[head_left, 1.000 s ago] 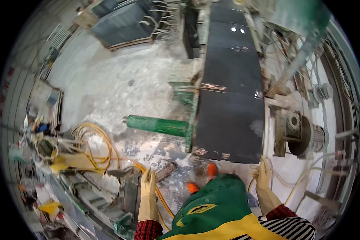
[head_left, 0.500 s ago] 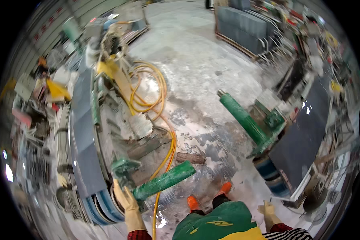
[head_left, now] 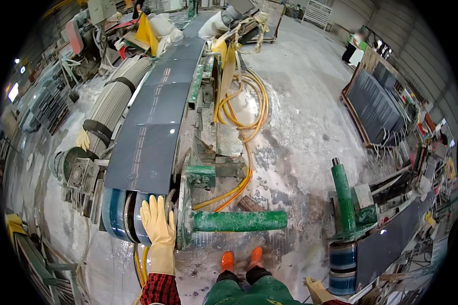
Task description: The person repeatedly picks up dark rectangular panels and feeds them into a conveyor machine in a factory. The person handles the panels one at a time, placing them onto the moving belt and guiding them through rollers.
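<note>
Head view: left hand (head_left: 159, 226) spread over a blue-banded roller (head_left: 115, 214); right hand (head_left: 317, 291) low, grip unclear; green post (head_left: 241, 221) juts before orange boots (head_left: 227, 261), coiled yellow hose (head_left: 264, 101) beyond.

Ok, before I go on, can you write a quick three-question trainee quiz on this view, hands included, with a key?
1. Multiple choice: in the head view, the left hand shows in front of which thing?
A) the left conveyor's blue end
B) the coiled hose
C) the slab stack at the right
2. True or false: the right hand is lower in the picture than the left one.
3. Fill in the blank: the colour of the boots is ____.

Key: 1. A; 2. True; 3. orange.
</note>
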`<action>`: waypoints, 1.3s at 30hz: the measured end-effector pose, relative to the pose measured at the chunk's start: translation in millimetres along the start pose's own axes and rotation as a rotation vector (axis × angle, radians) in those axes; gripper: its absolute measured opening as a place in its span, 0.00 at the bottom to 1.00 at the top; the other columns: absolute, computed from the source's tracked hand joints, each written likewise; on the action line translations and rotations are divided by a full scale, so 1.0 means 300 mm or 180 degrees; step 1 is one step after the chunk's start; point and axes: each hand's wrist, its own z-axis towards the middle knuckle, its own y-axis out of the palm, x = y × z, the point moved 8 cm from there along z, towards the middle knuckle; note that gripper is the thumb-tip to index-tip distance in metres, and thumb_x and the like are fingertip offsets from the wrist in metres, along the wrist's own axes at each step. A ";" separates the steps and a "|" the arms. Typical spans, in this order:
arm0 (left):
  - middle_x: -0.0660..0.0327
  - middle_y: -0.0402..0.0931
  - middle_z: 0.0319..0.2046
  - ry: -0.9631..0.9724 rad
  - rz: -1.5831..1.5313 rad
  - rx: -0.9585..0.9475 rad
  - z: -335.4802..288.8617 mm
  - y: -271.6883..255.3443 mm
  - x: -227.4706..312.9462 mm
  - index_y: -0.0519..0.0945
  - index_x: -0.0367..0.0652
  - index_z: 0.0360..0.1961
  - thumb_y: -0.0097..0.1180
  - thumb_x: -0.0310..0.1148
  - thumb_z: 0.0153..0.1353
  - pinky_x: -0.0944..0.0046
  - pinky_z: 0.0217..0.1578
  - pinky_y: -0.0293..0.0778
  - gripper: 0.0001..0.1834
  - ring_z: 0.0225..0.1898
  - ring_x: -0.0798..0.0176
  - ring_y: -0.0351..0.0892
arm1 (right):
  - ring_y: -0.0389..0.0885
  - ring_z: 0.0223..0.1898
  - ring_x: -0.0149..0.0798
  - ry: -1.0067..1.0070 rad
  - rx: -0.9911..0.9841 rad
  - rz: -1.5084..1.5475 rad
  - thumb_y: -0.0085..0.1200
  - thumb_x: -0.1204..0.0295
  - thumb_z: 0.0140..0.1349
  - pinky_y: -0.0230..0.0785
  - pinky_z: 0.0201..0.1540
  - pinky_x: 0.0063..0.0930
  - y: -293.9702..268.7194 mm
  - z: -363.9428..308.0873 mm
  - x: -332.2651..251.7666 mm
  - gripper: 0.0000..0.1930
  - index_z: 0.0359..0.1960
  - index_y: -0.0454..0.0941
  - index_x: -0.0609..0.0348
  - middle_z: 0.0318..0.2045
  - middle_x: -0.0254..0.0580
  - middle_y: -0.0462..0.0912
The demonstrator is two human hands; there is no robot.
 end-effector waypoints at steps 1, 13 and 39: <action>0.46 0.64 0.68 -0.0002 -0.0006 0.0027 -0.001 -0.005 -0.004 0.69 0.41 0.67 0.61 0.37 0.62 0.39 0.71 0.51 0.33 0.69 0.33 0.59 | 0.87 0.40 0.40 -0.0025 -0.0087 -0.0065 0.56 0.55 0.67 0.78 0.46 0.30 0.030 0.001 -0.072 0.26 0.49 0.83 0.71 0.40 0.54 0.87; 0.46 0.64 0.69 -0.0051 0.0010 0.0071 -0.048 -0.020 -0.010 0.69 0.41 0.67 0.63 0.35 0.60 0.38 0.70 0.52 0.33 0.68 0.33 0.59 | 0.86 0.41 0.35 -0.0129 -0.0584 -0.0165 0.55 0.52 0.66 0.75 0.48 0.28 0.253 0.168 -0.036 0.26 0.50 0.84 0.67 0.40 0.46 0.89; 0.38 0.74 0.57 -0.1453 -0.0741 -0.0391 -1.162 0.141 -0.323 0.68 0.42 0.67 0.54 0.35 0.68 0.47 0.61 0.68 0.27 0.58 0.37 0.74 | 0.89 0.42 0.40 -0.0151 0.0078 -0.0238 0.49 0.46 0.63 0.74 0.53 0.35 0.265 0.148 0.415 0.30 0.48 0.84 0.64 0.40 0.47 0.89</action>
